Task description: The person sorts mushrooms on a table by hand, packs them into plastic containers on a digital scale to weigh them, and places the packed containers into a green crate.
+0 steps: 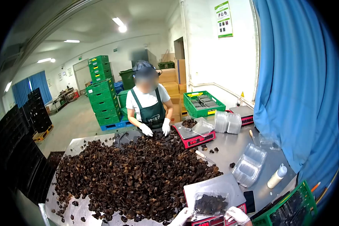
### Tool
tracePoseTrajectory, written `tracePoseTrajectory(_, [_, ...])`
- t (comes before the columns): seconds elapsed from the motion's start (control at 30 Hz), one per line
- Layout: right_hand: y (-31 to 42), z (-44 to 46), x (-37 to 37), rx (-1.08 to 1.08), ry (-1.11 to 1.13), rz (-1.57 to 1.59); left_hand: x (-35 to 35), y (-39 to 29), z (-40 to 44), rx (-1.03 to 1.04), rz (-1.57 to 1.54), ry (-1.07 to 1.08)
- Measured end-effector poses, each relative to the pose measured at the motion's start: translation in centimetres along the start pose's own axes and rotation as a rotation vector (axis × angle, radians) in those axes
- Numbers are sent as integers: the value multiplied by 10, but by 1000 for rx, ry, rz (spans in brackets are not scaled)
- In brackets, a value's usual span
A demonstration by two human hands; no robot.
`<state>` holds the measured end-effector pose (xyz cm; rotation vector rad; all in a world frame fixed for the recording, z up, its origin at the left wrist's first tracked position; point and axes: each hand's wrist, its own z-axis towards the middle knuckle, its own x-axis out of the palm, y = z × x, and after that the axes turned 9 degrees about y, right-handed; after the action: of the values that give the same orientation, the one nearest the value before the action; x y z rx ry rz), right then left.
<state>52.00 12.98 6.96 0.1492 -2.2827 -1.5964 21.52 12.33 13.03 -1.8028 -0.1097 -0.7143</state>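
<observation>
A clear plastic box [211, 203] filled with dark wood ear mushrooms rests on the silver pan of a red scale [233, 188] at the front of the table. My left hand [183, 217], white-gloved, has its fingers closed at the box's near left corner. At the near right corner, my right hand [237, 215], gloved too, pinches the edge. The frame's bottom edge cuts off part of both hands. Left of the scale spreads a large heap of loose wood ear mushrooms [135, 173].
Stacked empty boxes [249, 165], a white bottle [277, 176] and a phone [249, 201] lie to the right. A green crate [293, 207] stands at the lower right. Across the table, a co-worker [148, 100] in white gloves works at the heap near a second red scale [199, 140].
</observation>
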Motion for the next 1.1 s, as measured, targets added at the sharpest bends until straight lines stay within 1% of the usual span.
tracePoseTrajectory(0.07, [-10, 1, 1, 76, -15, 56, -23, 31, 13, 15, -14, 18])
tracePoseTrajectory(0.1, [-11, 2, 4, 73, -26, 54, -39, 50, 23, 13, -16, 29])
tracePoseTrajectory(0.17, [-12, 5, 15, -23, -121, -13, -70, 83, 43, 63, -50, 266])
tracePoseTrajectory(0.2, [-17, 6, 18, -64, -159, -12, -79, 94, 51, 57, -54, 278])
tracePoseTrajectory(0.23, [-20, 8, 20, -91, -189, -46, -89, 106, 57, 30, -32, 176])
tracePoseTrajectory(0.27, [-18, 5, 27, -112, -219, -78, -81, 95, 49, -2, -11, 72])
tracePoseTrajectory(0.3, [-16, 3, 37, -166, -243, -53, -73, 82, 42, -37, 155, -21])
tracePoseTrajectory(0.33, [-14, -2, 48, -211, -263, -39, -63, 64, 32, 18, 155, 46])
tracePoseTrajectory(0.37, [-15, -6, 56, -289, -246, 53, -56, 48, 21, 87, 248, 37])
tracePoseTrajectory(0.4, [-15, -17, 69, -364, -188, 63, -51, 33, 9, 120, 362, 95])
tracePoseTrajectory(0.43, [-10, -27, 87, -312, -295, 58, -47, 17, -1, 126, 346, 162])
tracePoseTrajectory(0.47, [3, -33, 98, -284, -340, -31, -46, 5, -8, 139, 612, 92])
tracePoseTrajectory(0.5, [5, -34, 109, -374, -358, 11, -68, 23, 3, 177, 495, 104])
tracePoseTrajectory(0.53, [17, -34, 112, -433, -330, 68, -62, 15, 3, 206, 695, 155])
tracePoseTrajectory(0.57, [31, -39, 118, -471, -332, -25, -60, 17, -4, 16, 470, 216])
tracePoseTrajectory(0.6, [64, -57, 132, -461, -423, -107, -33, -3, -11, -70, 503, 251])
tracePoseTrajectory(0.67, [74, -74, 127, -670, -593, -454, 4, -11, -30, -99, 352, 310])
tracePoseTrajectory(0.7, [83, -94, 123, -809, -740, -715, 9, -12, -35, -140, 377, 360])
tracePoseTrajectory(0.73, [95, -118, 119, -940, -879, -985, -6, -2, -34, -141, 449, 420])
tracePoseTrajectory(0.77, [114, -134, 98, -878, -1014, -1177, -5, -8, -18, -227, 462, 399])
tracePoseTrajectory(0.8, [120, -162, 86, -842, -1103, -1265, -5, -2, -15, -277, 462, 396])
tracePoseTrajectory(0.83, [123, -192, 86, -743, -1127, -828, 0, 1, -18, -254, 402, 371])
tracePoseTrajectory(0.87, [131, -223, 86, -701, -1257, -788, -5, 6, -19, -284, 403, 346])
tracePoseTrajectory(0.9, [135, -248, 75, -700, -1434, -1039, -5, 4, -20, -311, 377, 341])
tracePoseTrajectory(0.93, [140, -275, 72, -609, -1545, -1089, -8, 0, -21, -332, 352, 318])
tracePoseTrajectory(0.97, [149, -297, 73, -410, -1626, -1085, -30, 15, -14, -297, 292, 310])
tracePoseTrajectory(1.0, [147, -321, 54, -251, -1713, -1515, -33, 13, -16, -309, 283, 296])
tracePoseTrajectory(1.03, [146, -340, 40, -122, -1807, -1406, -35, 12, -16, -240, 283, 338])
tracePoseTrajectory(1.07, [145, -370, 19, -100, -1742, -1522, -26, 10, -27, -142, 311, 313])
tracePoseTrajectory(1.1, [161, -382, 22, -67, -1788, -1058, -12, -3, -33, -237, 217, 206])
